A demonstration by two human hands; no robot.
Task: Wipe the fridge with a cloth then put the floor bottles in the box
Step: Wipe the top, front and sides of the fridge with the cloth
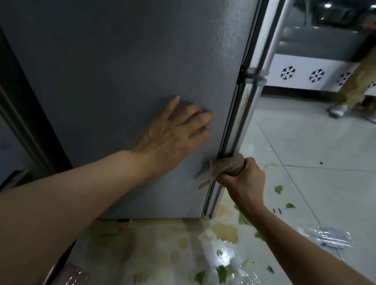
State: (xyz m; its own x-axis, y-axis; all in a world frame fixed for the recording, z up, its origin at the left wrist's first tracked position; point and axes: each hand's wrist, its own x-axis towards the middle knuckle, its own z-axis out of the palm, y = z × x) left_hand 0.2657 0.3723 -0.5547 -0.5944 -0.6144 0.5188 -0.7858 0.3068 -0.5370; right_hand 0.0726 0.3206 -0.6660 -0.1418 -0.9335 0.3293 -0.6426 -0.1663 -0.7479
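The fridge (121, 65) is plain matte grey; the cloth (226, 165) is mottled brown. Pale glossy floor (310, 146) tiles carry yellowish stains and green leaf scraps (222, 272). A clear bottle (326, 233) lies blurred, perhaps blue-labelled; the white panel (302, 74) bears black snowflake motifs

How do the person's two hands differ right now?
The left hand lies flat and open, fingers spread, on the fridge side; the right hand is a closed fist. The left holds nothing; the right grips a brown cloth at the fridge's front edge. Both touch the fridge low down.
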